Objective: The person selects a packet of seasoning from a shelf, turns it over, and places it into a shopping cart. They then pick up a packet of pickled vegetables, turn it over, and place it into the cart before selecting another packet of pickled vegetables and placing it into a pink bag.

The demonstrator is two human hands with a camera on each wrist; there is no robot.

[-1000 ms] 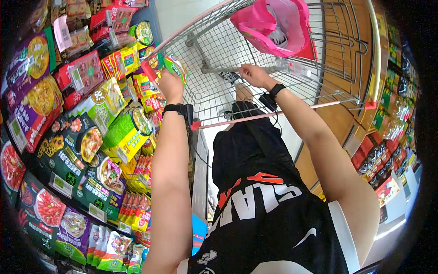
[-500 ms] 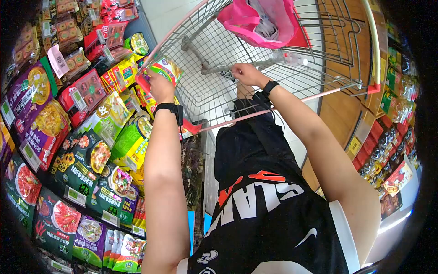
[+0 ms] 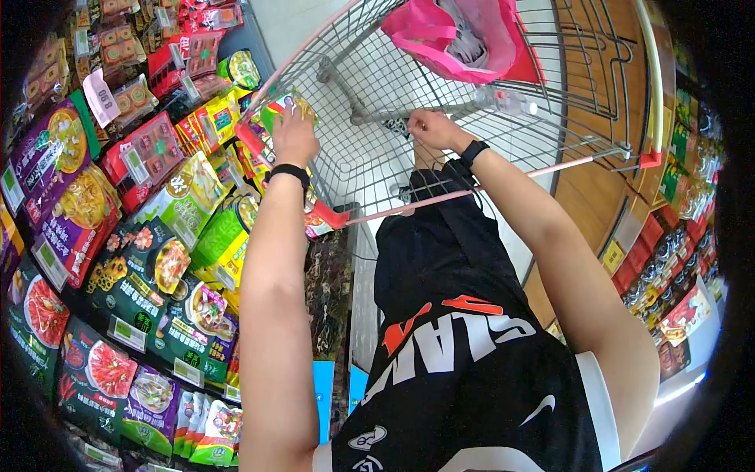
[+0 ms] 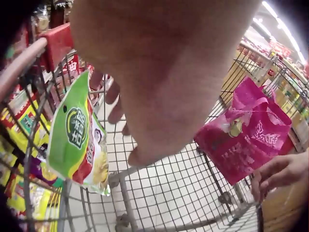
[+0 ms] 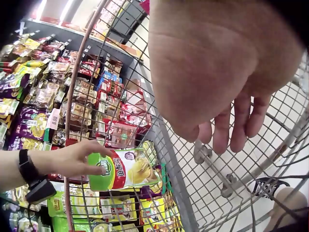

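A green packet with red and white areas (image 4: 79,137) leans inside the cart's wire side in the left wrist view. My left hand (image 3: 295,140) is beside it with fingers extended; in the right wrist view its fingertips lie over the green end of the packet (image 5: 128,169). Whether they touch is hard to tell. Over the cart's middle, my right hand (image 3: 434,130) hangs with loosely bent fingers, holding nothing. The wire cart (image 3: 370,86) spans the area in front of me.
A pink bag (image 3: 456,39) and a clear bottle (image 3: 507,101) are at the cart's far right part. Shelves of bagged foods (image 3: 165,252) run close along the left. More packaged goods (image 3: 657,267) line the right side, beyond wood panelling.
My left hand has loosened from the packet and straightened its fingers, moving slightly right. The packet has gone from my grip to leaning against the cart's side. My right hand has barely moved.
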